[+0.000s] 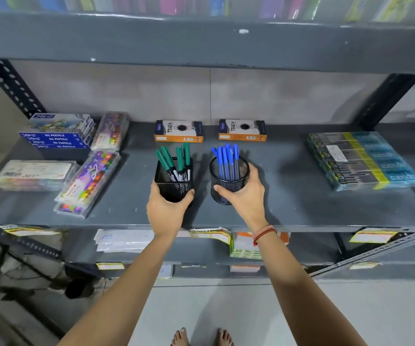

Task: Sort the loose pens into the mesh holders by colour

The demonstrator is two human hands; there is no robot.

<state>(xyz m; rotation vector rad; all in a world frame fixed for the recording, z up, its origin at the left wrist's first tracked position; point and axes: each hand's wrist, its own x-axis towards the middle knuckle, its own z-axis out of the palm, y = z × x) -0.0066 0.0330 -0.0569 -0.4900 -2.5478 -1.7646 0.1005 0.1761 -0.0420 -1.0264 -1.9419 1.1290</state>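
Two black mesh holders stand side by side on the grey shelf (289, 206). The square holder (172, 178) on the left carries several green-capped markers (174, 158). The round holder (229, 176) on the right carries several blue pens (226, 159). My left hand (167, 211) wraps the square holder's lower front. Around the round holder's front and right side my right hand (245, 193) is closed, thumb on the mesh. No loose pens show on the shelf.
Two orange-and-white pen boxes (179, 132) (242, 131) sit behind the holders. Oil pastel boxes (56, 136) and plastic crayon cases (89, 183) lie at the left. A wrapped pack of pencil boxes (361, 161) lies at the right. An upper shelf (201, 41) overhangs.
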